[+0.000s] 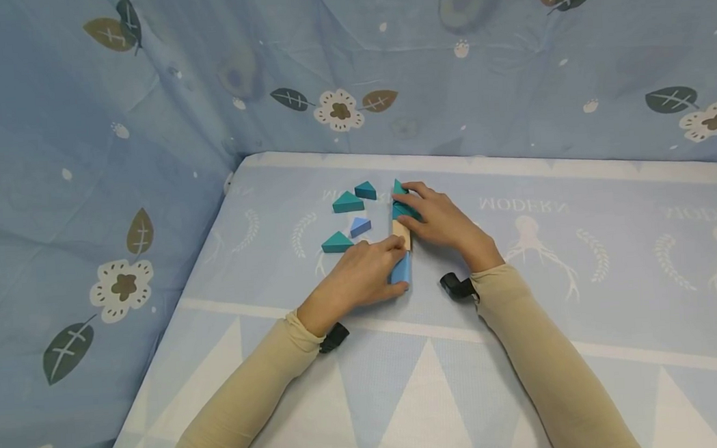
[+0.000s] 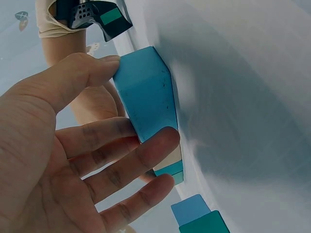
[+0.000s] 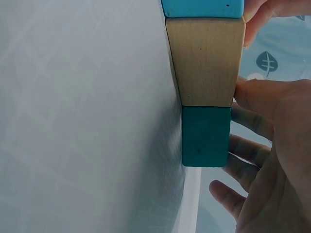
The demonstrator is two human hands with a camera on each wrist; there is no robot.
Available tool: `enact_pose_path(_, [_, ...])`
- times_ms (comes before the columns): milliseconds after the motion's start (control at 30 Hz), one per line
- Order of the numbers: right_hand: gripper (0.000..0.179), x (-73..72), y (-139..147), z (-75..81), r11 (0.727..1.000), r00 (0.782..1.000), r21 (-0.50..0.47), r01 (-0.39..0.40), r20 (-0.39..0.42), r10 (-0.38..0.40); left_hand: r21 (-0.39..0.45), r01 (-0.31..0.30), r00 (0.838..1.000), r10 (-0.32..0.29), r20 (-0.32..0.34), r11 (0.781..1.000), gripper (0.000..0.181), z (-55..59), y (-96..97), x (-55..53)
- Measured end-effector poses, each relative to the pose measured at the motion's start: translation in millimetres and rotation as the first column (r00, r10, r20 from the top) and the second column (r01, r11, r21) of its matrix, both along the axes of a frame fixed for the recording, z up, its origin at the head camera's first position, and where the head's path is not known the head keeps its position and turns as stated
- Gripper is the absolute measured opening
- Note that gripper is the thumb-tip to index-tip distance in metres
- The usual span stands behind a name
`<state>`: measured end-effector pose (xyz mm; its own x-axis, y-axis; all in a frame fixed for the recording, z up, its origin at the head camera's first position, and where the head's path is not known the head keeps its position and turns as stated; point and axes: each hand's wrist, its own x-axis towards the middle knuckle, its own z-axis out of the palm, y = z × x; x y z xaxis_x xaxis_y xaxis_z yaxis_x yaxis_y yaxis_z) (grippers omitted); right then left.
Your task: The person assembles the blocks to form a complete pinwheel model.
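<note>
A row of toy blocks lies on the table: a blue block (image 1: pixel 401 271) nearest, a plain wooden block (image 3: pixel 206 63) in the middle, teal triangular blocks (image 1: pixel 397 189) at the far end. The left hand (image 1: pixel 367 271) holds the blue block, its thumb at the near end and its fingers along the side and toward the wooden block. From the right side, the right hand (image 1: pixel 444 220) grips the teal end of the row. In the right wrist view its thumb lies where the wooden block meets a teal block (image 3: pixel 206 138). Part of the teal pieces is hidden by fingers.
Left of the row lie loose triangular blocks: a teal one (image 1: pixel 347 203), a darker teal one (image 1: pixel 365 191), a small blue one (image 1: pixel 361 227) and another teal one (image 1: pixel 337 243) close to the left hand. A patterned cloth (image 1: pixel 525 323) covers the table; curtains (image 1: pixel 335 40) hang behind and left.
</note>
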<state>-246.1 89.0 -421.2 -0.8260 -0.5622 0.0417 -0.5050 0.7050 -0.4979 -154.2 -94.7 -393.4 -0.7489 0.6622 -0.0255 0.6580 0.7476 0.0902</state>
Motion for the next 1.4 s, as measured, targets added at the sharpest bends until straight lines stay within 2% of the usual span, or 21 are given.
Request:
enact_pose_path(1167, [0.052,0.2,-1.2,-3.7,1.0,0.999,-0.022,-0.003,-0.033,0.003,0.002,-0.006,1.0,0.006,-0.002,1.0,0.058,-2.3,-2.1,1.0])
enact_pose_path(1400, [0.059,1.2,1.6,-0.2,0.999,0.998,-0.04,0.037,-0.044,-0.039,0.008,-0.002,1.0,0.002,0.004,1.0,0.058,-1.3,-1.0,0.0])
